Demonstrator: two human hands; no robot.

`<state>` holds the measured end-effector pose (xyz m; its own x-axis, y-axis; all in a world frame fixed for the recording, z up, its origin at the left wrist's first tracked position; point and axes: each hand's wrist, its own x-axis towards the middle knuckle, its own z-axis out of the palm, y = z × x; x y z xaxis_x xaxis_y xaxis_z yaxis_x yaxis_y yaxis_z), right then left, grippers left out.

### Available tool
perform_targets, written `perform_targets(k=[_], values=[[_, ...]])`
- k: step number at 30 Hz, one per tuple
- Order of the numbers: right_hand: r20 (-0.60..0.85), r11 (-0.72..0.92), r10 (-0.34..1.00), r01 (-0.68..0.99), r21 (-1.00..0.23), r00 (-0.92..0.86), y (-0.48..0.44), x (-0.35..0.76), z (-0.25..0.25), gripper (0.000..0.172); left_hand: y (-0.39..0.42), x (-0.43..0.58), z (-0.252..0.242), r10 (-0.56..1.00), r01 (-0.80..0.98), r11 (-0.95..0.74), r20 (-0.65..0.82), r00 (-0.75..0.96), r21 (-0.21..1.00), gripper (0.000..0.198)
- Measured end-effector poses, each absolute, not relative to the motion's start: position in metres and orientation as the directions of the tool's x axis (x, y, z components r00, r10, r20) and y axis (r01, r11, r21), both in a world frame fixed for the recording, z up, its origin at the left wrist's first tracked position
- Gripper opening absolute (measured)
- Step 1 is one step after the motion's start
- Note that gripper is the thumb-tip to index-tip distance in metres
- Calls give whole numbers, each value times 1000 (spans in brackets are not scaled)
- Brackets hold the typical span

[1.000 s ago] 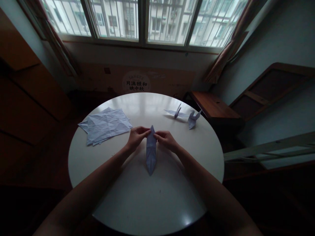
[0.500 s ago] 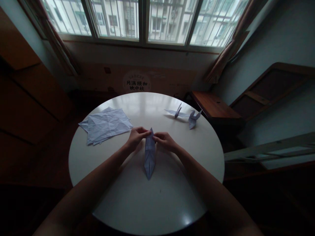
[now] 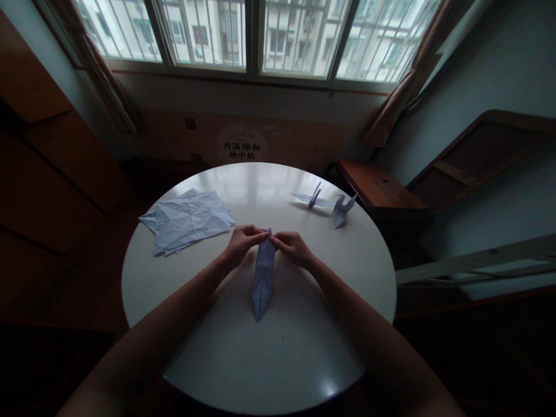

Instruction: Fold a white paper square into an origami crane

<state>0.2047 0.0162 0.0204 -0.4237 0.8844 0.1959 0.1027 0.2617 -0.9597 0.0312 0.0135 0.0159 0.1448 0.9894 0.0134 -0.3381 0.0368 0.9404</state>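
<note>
A long, narrow piece of folded paper (image 3: 263, 275) points its lower tip towards me over the middle of the white round table (image 3: 269, 370). My left hand (image 3: 244, 242) pinches its far end from the left. From the right, my right hand (image 3: 292, 248) grips the same end between thumb and fingers, close to the left fingertips. Creases run along the paper, and a slit or fold line divides its near point. The fingers partly cover the far tip.
Creased paper sheets (image 3: 191, 223) lie stacked at the table's left. Two folded paper cranes (image 3: 340, 212) stand at the back right. Beyond the table are a wooden stool or bench (image 3: 380, 188), a large cardboard box (image 3: 295, 136) and a barred window (image 3: 295, 40).
The folded paper's near tip has swung slightly left and towards me. Both hands have drawn a little closer together at its far end; the other things lie as before.
</note>
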Motion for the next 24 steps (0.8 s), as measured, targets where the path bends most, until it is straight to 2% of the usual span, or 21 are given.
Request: perform_targets(k=[7, 24], values=[[203, 286, 874, 128, -950, -442, 15, 204, 18, 42, 15, 31, 14, 988, -334, 85, -34, 154, 939, 33], [201, 308, 825, 124, -943, -528, 14, 204, 11, 35, 11, 30, 22, 989, -240, 26, 11, 150, 970, 34]])
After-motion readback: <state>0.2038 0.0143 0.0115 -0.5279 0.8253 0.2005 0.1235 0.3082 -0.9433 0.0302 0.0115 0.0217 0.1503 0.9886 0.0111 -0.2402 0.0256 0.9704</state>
